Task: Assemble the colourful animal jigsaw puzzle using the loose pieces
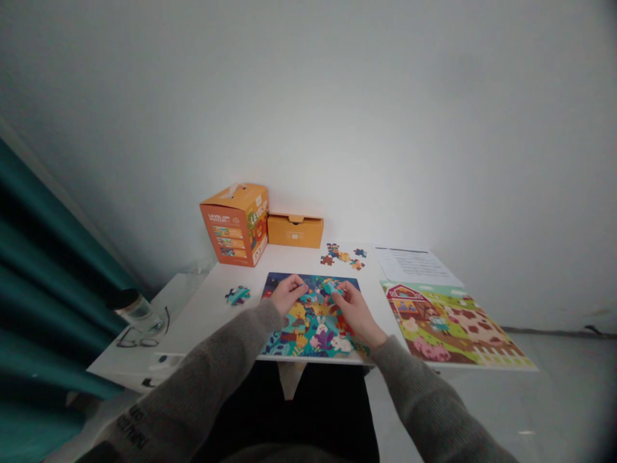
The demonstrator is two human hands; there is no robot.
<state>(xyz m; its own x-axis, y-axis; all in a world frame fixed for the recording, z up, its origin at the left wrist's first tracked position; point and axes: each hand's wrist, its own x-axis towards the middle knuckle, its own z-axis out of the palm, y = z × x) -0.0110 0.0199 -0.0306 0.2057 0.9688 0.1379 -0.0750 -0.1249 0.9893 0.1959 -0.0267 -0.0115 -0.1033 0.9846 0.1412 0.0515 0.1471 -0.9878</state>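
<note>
A colourful animal picture sheet (321, 321) with a dark blue top edge lies at the table's front. Over its upper left part is my left hand (289, 292), fingers bent and pressed together; what they hold, if anything, is too small to name. My right hand (354, 308) pinches a teal puzzle piece (332, 289) above the sheet's upper right part. To the left of the sheet lies a small cluster of teal puzzle pieces (238, 295). Several loose pieces (344, 256) in brown, yellow and blue lie behind the sheet.
An orange puzzle box (234, 225) stands at the back left beside a yellow-orange box (295, 231). On the right are a farm picture (450, 323) and a printed paper (417, 265). Glasses (137, 339) and a dark-lidded jar (141, 314) occupy the left side table.
</note>
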